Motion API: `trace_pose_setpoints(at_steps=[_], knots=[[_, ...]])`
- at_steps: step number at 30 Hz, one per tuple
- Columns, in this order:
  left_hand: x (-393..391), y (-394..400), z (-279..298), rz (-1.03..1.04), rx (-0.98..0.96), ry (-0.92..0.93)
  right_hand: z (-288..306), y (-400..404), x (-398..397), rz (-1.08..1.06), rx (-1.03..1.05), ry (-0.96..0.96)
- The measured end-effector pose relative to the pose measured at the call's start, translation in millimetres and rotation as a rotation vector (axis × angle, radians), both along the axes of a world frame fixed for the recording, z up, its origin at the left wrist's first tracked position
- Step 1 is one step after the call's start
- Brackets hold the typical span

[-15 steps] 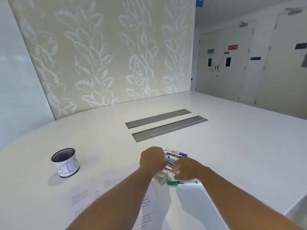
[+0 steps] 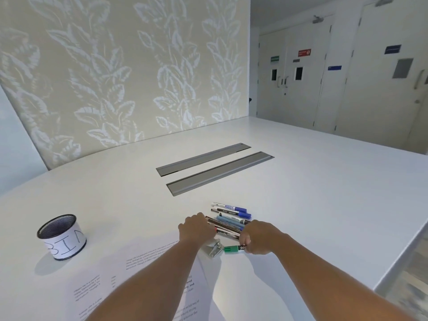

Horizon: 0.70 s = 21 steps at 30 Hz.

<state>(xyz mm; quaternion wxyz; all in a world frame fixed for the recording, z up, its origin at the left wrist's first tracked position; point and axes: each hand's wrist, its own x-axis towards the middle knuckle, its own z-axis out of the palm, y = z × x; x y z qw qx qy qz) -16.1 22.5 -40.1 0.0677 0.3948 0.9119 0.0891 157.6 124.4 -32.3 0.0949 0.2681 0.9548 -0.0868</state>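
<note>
Left hand [image 2: 196,229] and right hand [image 2: 257,239] curl around opposite ends of a pile of pens [image 2: 231,222], apparently gathering them into one bundle.

Smooth white table top [image 2: 312,186], matt with only a weak sheen. Grey cable covers [image 2: 220,173] of matt, brushed-looking metal. Glossy plastic on the markers [image 2: 231,221] and on the green marker [image 2: 232,249]. Bright, shiny metal on the small clip [image 2: 214,250]. Thin matt paper for the printed sheet [image 2: 139,269]. Black wire mesh on the pen pot [image 2: 58,224], with a matt paper label. Wall covering [image 2: 115,77] matt, finely woven in look.
</note>
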Motion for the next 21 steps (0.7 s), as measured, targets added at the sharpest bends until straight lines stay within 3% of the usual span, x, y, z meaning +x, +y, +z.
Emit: trace_pose_setpoints(at_steps=[6, 13, 16, 21], knots=[[-4, 7, -5, 0.011, -0.023, -0.070, -8, 12, 0, -0.033, 0.018, 0.052], [-11, 10, -5, -0.043, 0.049, -0.107, -25, 17, -11, -0.110, -0.001, 0.250], [-22, 9, -8, -0.045, 0.142, -0.186, -32, 16, -14, -0.150, 0.120, 0.343], [-34, 12, -12, -0.005, 0.139, -0.234, -50, 13, -14, -0.394, 0.172, 0.423]])
